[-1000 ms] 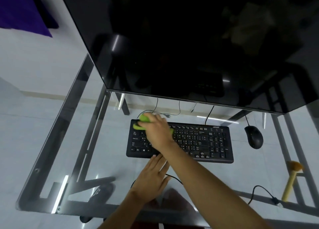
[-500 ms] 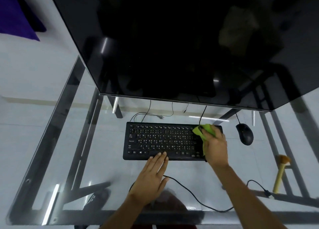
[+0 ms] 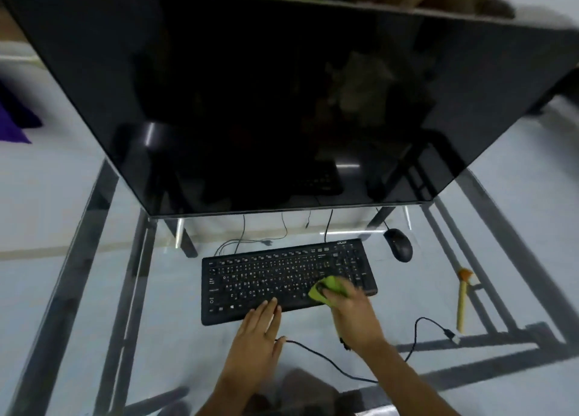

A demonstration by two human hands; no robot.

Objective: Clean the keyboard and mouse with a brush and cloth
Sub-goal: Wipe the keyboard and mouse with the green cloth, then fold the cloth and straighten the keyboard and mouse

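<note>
A black keyboard (image 3: 275,277) lies on the glass desk (image 3: 94,290), slightly skewed. My right hand (image 3: 355,317) presses a green cloth (image 3: 329,287) onto the keys at the keyboard's lower right. My left hand (image 3: 255,340) lies flat with its fingers apart, the fingertips resting on the keyboard's front edge. A black mouse (image 3: 398,245) sits to the right of the keyboard, untouched. A brush (image 3: 463,299) with a pale wooden handle and orange bristles lies further right on the glass.
A large dark monitor (image 3: 282,102) looms over the back of the desk. A loose black cable (image 3: 344,365) with a plug end curls across the glass in front of the keyboard. Metal frame bars show through the glass on both sides.
My right hand swept the cloth from the keyboard's top left across to the right end, then down to the lower right keys. The left hand stayed at the front edge. The view tilted.
</note>
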